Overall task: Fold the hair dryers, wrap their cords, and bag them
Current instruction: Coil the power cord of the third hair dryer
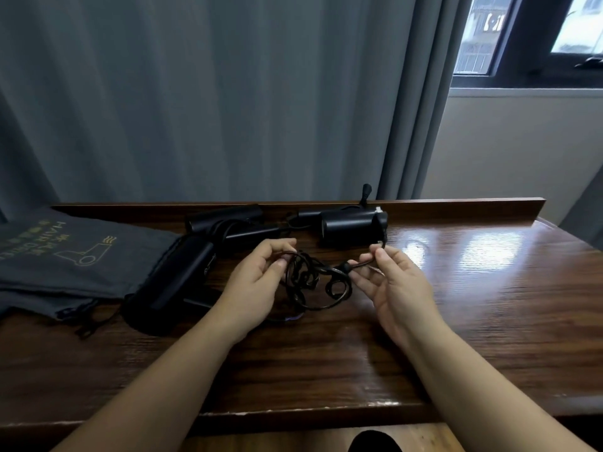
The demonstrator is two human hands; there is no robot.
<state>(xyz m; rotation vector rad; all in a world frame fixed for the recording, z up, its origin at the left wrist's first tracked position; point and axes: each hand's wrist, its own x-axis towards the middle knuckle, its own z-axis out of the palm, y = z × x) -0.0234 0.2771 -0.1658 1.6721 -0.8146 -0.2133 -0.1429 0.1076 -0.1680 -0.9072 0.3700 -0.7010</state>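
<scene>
Black, limp cord (313, 282) was pinched between the left hand (257, 282) and right hand (391, 282), fingers curled on it; probably best gathered loop by loop.

Both hands (257, 278) (391, 282) on tangled cord (313, 282), perhaps pinching it.

Black cord (313, 282) tangled, loose; dryers (352, 225) behind.

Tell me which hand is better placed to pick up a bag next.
Left, probably. The left hand is nearer the bags, which lie at the table's left end. The right hand pinches the cord near the plug, farther away.
</scene>
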